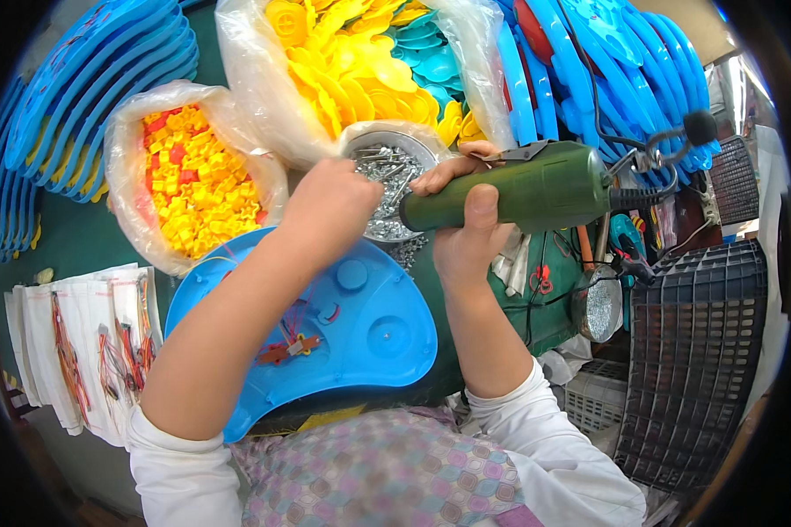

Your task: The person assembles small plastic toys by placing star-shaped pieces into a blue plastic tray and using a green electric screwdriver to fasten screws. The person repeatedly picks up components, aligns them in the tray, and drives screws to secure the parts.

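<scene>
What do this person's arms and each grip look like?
The left grip and right grip wear no glove; no ring or bracelet shows. The forearms are bare up to plain white sleeves bunched near the elbows.

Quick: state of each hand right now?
Left hand: fingers curled closed; whether it holds anything cannot be told.
Right hand: holding the green electric screwdriver.

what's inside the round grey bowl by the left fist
Shiny silver metal screws show inside the round grey bowl. The left hand covers its lower left, the dark green cylindrical power tool part of its right; anything beneath the top layer is hidden.
</scene>
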`<state>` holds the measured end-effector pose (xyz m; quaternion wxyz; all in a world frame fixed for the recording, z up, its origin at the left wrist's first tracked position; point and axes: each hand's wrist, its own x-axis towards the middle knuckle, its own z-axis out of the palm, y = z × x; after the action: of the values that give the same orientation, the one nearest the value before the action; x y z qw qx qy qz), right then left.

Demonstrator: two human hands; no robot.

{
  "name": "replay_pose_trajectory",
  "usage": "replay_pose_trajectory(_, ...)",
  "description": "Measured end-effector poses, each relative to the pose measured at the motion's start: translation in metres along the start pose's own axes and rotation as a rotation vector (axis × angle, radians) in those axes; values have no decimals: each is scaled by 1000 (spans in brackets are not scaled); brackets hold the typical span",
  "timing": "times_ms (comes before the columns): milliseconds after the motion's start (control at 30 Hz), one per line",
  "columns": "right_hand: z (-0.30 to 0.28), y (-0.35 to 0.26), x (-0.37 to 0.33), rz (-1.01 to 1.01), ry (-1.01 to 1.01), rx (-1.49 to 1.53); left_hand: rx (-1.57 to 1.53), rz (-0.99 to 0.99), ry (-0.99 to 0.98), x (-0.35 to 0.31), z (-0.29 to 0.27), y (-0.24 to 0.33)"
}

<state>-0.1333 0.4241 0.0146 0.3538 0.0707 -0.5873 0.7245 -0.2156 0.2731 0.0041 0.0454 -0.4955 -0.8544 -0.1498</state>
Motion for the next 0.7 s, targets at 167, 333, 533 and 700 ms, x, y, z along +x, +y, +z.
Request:
replay_pose_trajectory(167, -10, 5, 1, 50, 35, 76, -366, -157, -142, 6, 0, 8)
replay_pose_trajectory(333, -12, -11, 6, 42, 79, 239, -357, -62, -159, 8, 1, 6)
replay_pose_trajectory(533, -19, -11, 6, 27, 40, 33, -352, -68, 46, 2, 12, 6)
replay_pose_trajectory(700, -16, 4, -1, 44, 79, 94, -368, -93, -153, 7, 8, 4)
